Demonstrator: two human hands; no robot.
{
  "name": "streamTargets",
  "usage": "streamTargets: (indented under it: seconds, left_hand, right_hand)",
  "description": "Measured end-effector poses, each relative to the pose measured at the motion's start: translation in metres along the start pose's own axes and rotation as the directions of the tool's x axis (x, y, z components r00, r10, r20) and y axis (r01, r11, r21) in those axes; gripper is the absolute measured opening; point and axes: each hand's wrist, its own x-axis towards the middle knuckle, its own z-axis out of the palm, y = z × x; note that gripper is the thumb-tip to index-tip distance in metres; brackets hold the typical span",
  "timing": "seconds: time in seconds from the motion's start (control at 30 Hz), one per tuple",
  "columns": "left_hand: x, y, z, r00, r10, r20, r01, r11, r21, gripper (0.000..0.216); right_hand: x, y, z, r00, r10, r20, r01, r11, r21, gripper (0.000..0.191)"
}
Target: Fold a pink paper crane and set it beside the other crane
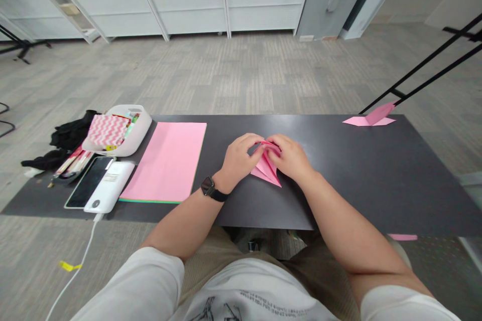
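A partly folded piece of pink paper (266, 168) is held between my two hands over the dark table (241, 210). My left hand (241, 158) pinches its upper left part with thumb and fingers. On the other side, my right hand (289, 156) grips the upper right part, its fingertips partly hidden by the folds. The paper's layers stand apart at the top, and its pointed lower corner aims toward me. Left of my hands lies a stack of pink paper sheets (169, 160), with a green edge showing beneath.
A finished-looking folded pink paper shape (371, 119) stands at the far right corner. At the left are a white basket (145, 130), a phone (90, 183), a white power bank (109, 188) with a cable (88, 251), and black cloth (73, 130). Pink paper (402, 237) shows below the front edge.
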Motion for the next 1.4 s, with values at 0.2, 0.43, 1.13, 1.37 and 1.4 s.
streamTargets:
  seconds: [0.2, 0.43, 1.13, 1.37, 1.4]
  left_hand:
    - [0.0, -0.004, -0.002, 0.993, 0.064, 0.1, -0.073, 0.993, 0.09, 0.017]
    - [-0.001, -0.007, -0.005, 0.957, 0.13, 0.259, -0.163, 0.981, 0.108, 0.021]
    - [0.01, -0.029, 0.013, 0.782, -0.506, 0.365, 0.593, 0.421, -0.687, 0.049]
    - [0.008, -0.018, 0.009, 0.829, -0.405, 0.386, 0.519, 0.298, -0.801, 0.042]
    - [0.008, -0.017, 0.009, 0.831, -0.401, 0.386, 0.514, 0.289, -0.807, 0.041]
  right_hand:
    - [0.0, 0.004, -0.008, 0.999, -0.019, 0.045, 0.018, 0.999, 0.03, 0.026]
    - [0.001, 0.024, -0.032, 0.962, -0.103, 0.254, 0.082, 0.993, 0.089, 0.031]
    - [0.001, 0.004, -0.038, 0.99, -0.133, -0.038, 0.138, 0.975, 0.172, 0.031]
    - [-0.004, -0.008, -0.035, 0.977, -0.197, -0.08, 0.204, 0.974, 0.095, 0.034]
    - [-0.004, -0.009, -0.035, 0.98, -0.182, -0.077, 0.188, 0.979, 0.083, 0.035]
